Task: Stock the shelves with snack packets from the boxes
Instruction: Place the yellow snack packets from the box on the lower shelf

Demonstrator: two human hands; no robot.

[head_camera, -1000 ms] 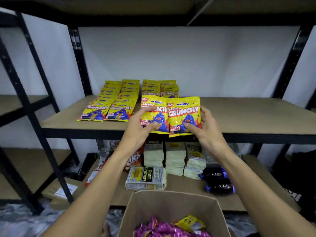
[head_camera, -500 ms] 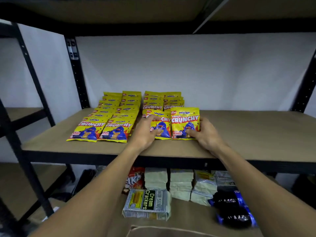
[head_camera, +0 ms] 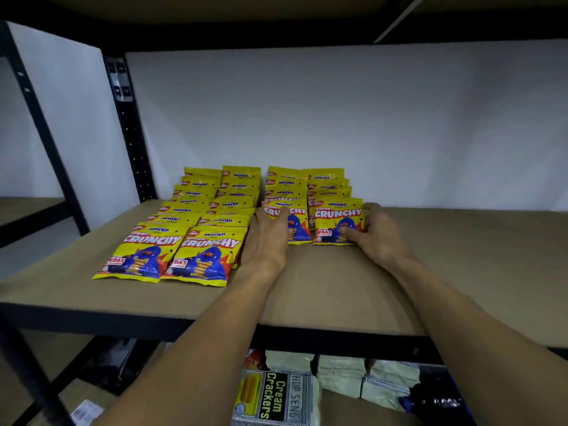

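Head view: your left hand (head_camera: 266, 238) lies flat-fingered on a glossy yellow foil packet (head_camera: 297, 224) marked "CRUNCHY". Your right hand (head_camera: 378, 233) pinches the twin packet (head_camera: 336, 219), thumb in front. Both packets sit on the tan fibreboard shelf (head_camera: 445, 272). Below it is a "Cream Crackers" pack (head_camera: 272, 398).

Left grip (head_camera: 267, 238), right grip (head_camera: 378, 235) on yellow packets (head_camera: 336, 215)

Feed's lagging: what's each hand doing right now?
Left hand: open, fingers flat on the left Crunchy packet.
Right hand: pinching the right Crunchy packet at its edge.
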